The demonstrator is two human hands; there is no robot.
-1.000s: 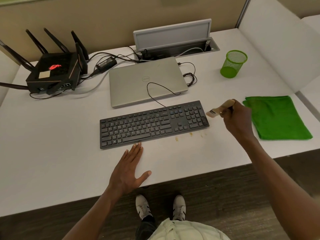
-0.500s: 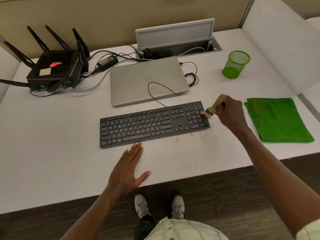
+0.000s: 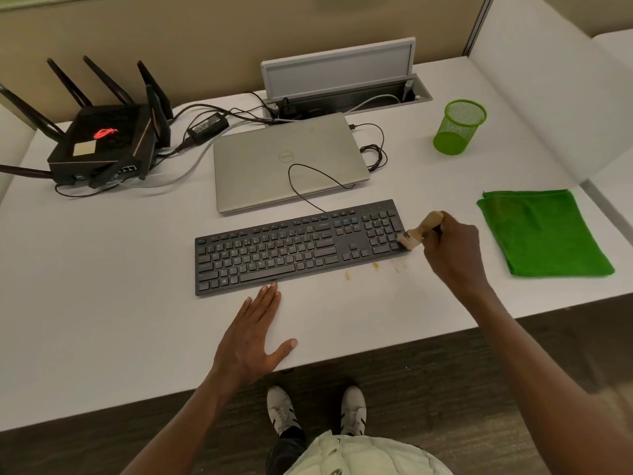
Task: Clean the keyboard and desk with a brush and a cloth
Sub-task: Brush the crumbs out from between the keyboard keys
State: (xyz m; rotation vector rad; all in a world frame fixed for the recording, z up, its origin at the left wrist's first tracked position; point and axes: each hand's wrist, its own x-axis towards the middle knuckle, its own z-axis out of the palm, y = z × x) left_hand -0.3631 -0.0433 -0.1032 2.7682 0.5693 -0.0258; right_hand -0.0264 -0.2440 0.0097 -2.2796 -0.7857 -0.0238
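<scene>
The black keyboard [image 3: 301, 245] lies flat on the white worktop [image 3: 102, 303], and everything else is placed from it. At its right end, over the number pad's outer edge, the right hand [image 3: 452, 252] curls its fingers around the wooden handle of a small brush [image 3: 419, 231]; the bristle end touches the keyboard's right edge, the handle slanting up and away to the right. Just in front of the keyboard's right part, a few tan crumbs [image 3: 375, 267] lie on the worktop, near the brush but apart from it. The left hand [image 3: 253, 341] rests flat on the worktop in front of the keyboard's middle, fingers straight and together, thumb spread to the side, its fingertips [image 3: 272, 286] right at the keyboard's front edge. Well to the right of the keyboard, beyond the right hand, lies a folded green cloth [image 3: 544, 231], untouched. Behind the keyboard sits a closed silver laptop [image 3: 287, 162], with the keyboard's cable looping over its lid. A green mesh cup [image 3: 459, 132] stands behind and to the right; a black router [image 3: 99, 145] with antennas stands behind and to the left.
</scene>
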